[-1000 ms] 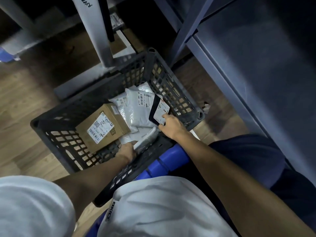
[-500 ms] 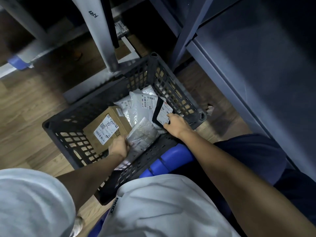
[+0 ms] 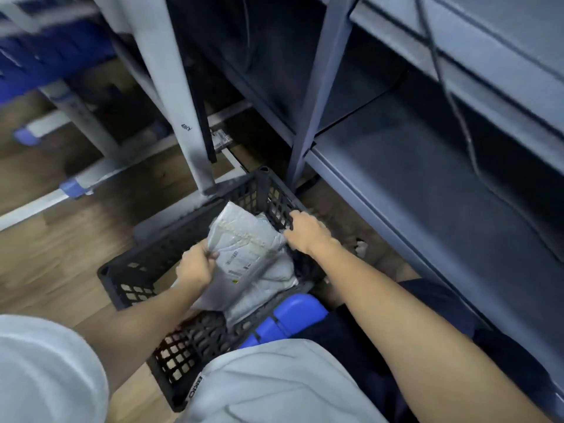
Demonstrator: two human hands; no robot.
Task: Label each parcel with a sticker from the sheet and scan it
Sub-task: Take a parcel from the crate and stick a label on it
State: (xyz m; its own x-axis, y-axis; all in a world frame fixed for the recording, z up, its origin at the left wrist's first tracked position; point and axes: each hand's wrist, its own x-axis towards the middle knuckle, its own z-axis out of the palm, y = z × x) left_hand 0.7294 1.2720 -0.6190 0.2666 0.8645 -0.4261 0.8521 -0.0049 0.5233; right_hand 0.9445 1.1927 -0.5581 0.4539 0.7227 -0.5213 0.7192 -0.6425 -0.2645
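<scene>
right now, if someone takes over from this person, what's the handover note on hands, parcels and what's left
Left hand: grips the near edge of a grey poly-bag parcel, raised out of the black crate.
Right hand: fingers curled at the parcel's far corner, by the crate's right wall; whether it grips the bag or the crate is unclear.
Parcels: at least one more pale bag lies in the crate underneath.
Done: one parcel picked out.
Left: no sticker sheet or scanner is in view; the raised parcel is not yet labelled or scanned here, nor are the rest in the crate.
</scene>
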